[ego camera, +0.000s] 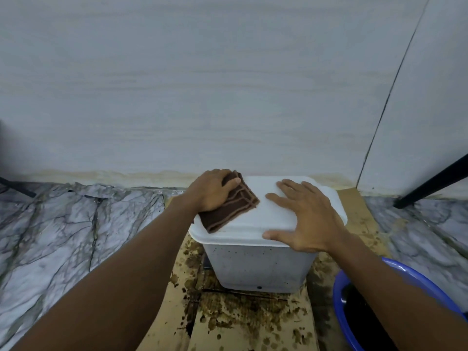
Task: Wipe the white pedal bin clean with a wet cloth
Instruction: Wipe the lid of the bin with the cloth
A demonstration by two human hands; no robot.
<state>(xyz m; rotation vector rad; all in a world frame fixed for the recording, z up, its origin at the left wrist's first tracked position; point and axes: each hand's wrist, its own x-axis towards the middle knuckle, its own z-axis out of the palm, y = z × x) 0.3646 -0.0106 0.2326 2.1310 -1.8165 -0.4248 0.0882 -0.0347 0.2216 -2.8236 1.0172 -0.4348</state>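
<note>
Left hand grips cloth atop bin, right hand flat, blue basin near.

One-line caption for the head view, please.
The left hand grips a brown cloth on the lid of the white pedal bin while the right hand rests flat beside it.

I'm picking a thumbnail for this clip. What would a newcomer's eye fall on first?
The white pedal bin at the centre, standing on brown-spattered cardboard, with a hand on each side of its lid. The left hand holds a folded brown cloth at the lid's left side, while the right hand lies flat on the right side. A blue basin sits at the lower right edge.
</note>
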